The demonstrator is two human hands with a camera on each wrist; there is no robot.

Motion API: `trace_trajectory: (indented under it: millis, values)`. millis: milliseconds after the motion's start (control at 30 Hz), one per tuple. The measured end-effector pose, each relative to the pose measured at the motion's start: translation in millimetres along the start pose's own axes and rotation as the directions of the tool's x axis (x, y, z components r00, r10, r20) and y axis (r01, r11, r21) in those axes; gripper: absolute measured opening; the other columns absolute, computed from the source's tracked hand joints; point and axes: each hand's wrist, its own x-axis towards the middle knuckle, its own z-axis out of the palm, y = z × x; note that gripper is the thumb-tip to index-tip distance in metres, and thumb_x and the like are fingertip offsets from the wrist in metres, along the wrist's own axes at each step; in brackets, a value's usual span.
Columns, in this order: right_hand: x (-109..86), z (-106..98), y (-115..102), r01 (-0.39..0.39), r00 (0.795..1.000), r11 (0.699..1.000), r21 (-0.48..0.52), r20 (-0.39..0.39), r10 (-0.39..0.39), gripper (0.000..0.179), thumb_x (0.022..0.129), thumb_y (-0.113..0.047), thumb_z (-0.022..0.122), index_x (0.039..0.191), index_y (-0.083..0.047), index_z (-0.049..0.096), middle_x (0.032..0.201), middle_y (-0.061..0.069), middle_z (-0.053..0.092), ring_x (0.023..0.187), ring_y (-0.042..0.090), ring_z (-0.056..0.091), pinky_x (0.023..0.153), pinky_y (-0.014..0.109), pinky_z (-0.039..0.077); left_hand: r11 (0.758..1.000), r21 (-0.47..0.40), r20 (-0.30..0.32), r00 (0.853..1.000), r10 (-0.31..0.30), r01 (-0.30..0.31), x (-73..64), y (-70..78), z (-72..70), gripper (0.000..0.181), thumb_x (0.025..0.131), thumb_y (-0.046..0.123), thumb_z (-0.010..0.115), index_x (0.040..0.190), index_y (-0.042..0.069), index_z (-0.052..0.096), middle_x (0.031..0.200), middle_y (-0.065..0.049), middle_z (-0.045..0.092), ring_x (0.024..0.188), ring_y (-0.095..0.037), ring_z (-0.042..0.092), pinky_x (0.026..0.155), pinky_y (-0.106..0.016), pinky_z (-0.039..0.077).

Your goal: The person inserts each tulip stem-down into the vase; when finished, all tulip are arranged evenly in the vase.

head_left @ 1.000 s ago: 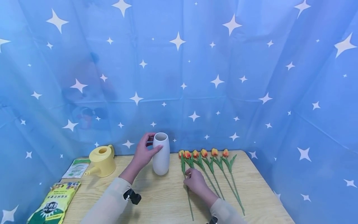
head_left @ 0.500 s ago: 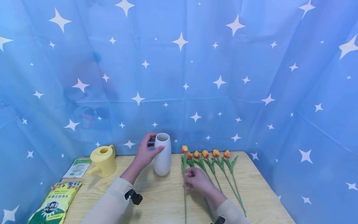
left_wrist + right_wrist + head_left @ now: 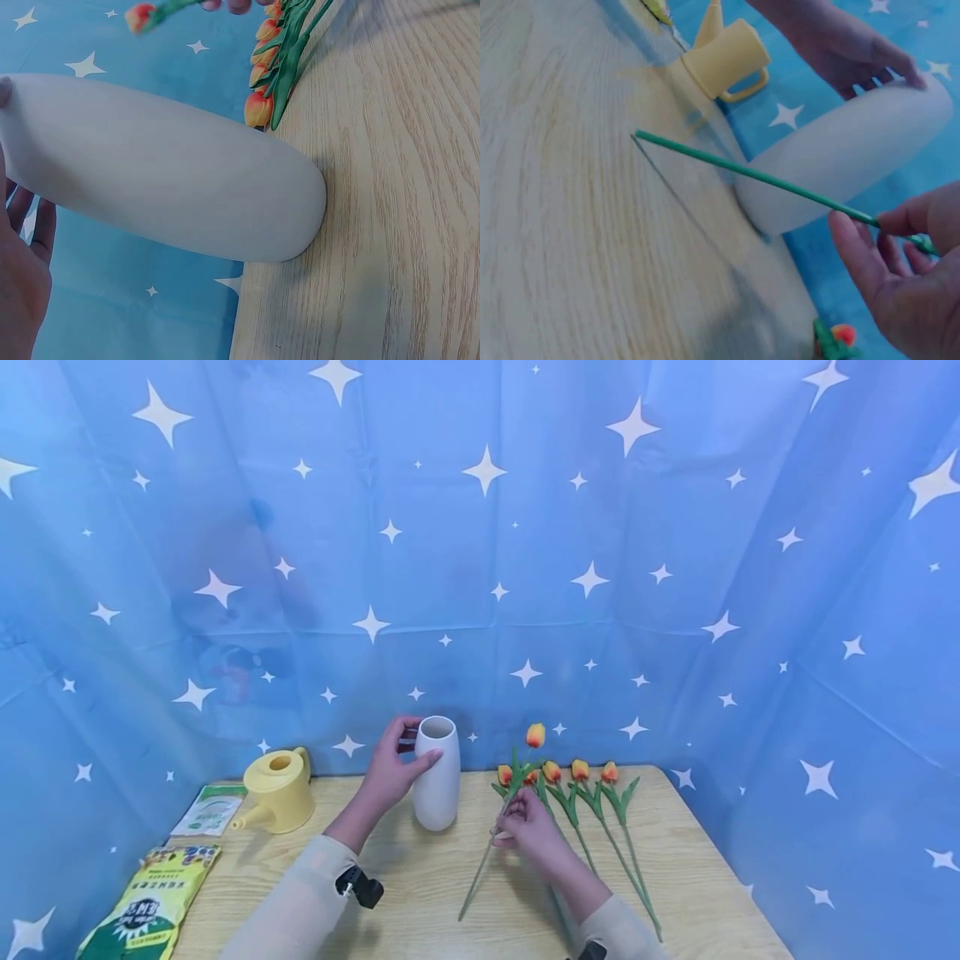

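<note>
A tall white vase (image 3: 437,789) stands upright on the wooden table, its mouth facing up. My left hand (image 3: 388,770) grips it near the top, thumb across the front and fingers behind. To its right, my right hand (image 3: 531,828) pinches the green stem of an orange-yellow tulip (image 3: 536,735). The stem (image 3: 757,174) slants across the vase in the right wrist view, its lower end close over the table. Several more tulips (image 3: 581,769) lie in a row beside and partly under my right hand. In the left wrist view the vase (image 3: 165,172) fills the middle.
At the left of the table (image 3: 405,893) stands a yellow watering can (image 3: 281,802), spout toward me. A green and white packet (image 3: 208,812) lies beside it, and a yellow-green bag (image 3: 150,897) lies nearer. A blue star-patterned curtain (image 3: 420,568) hangs behind and around the table.
My right hand has lifted the leftmost tulip off the table and tilted it, flower head up to the right and stem end toward the vase. My left hand keeps its grip on the vase.
</note>
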Motion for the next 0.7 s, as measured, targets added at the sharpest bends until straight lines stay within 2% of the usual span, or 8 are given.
trace_trajectory:
  millis: [167, 367, 533, 700]
  values:
    - [1.4, 0.6, -11.2, 0.048, 0.996, 0.998, 0.04, -0.076, -0.045, 0.014, 0.108, 0.005, 0.062, 0.111, 0.002, 0.049, 0.099, 0.014, 0.066, 0.095, 0.029, 0.077, 0.082, 0.039, 0.068, 1.0, -0.009, -0.004, 1.0, -0.006, 0.006, -1.7, -1.3, -0.7, 0.055, 0.097, 0.036, 0.089, 0.142, 0.02, 0.059, 0.138, -0.006, 0.063, 0.127, -0.032, 0.063, 0.111, -0.067, 0.051]
    - [4.3, -5.5, -25.9, 0.097, 0.986, 0.993, 0.062, -0.14, -0.088, 0.006, 0.112, 0.0, 0.061, 0.113, 0.002, 0.055, 0.1, 0.019, 0.069, 0.093, 0.029, 0.078, 0.086, 0.041, 0.068, 1.0, -0.008, -0.006, 1.0, -0.01, 0.01, -3.8, -1.0, -0.5, 0.055, 0.097, 0.037, 0.089, 0.141, 0.019, 0.06, 0.137, -0.006, 0.063, 0.126, -0.033, 0.063, 0.111, -0.07, 0.05]
    - [12.6, -13.4, -44.4, 0.167, 0.969, 0.984, 0.059, -0.192, -0.153, 0.009, 0.114, -0.006, 0.06, 0.119, 0.002, 0.06, 0.102, 0.019, 0.075, 0.088, 0.023, 0.079, 0.084, 0.037, 0.068, 1.0, -0.015, -0.006, 1.0, 0.005, -0.005, -1.4, -0.2, -0.1, 0.055, 0.097, 0.034, 0.089, 0.141, 0.018, 0.06, 0.136, -0.008, 0.064, 0.125, -0.034, 0.063, 0.111, -0.071, 0.049]
    - [21.2, -23.6, -73.1, 0.24, 0.945, 0.968, 0.072, -0.245, -0.216, 0.013, 0.114, -0.008, 0.062, 0.121, 0.003, 0.062, 0.108, 0.022, 0.078, 0.088, 0.02, 0.08, 0.084, 0.038, 0.068, 1.0, -0.016, -0.002, 1.0, 0.005, -0.005, 0.1, -0.7, 0.5, 0.054, 0.097, 0.035, 0.089, 0.141, 0.019, 0.061, 0.136, -0.007, 0.064, 0.126, -0.033, 0.063, 0.111, -0.068, 0.05]
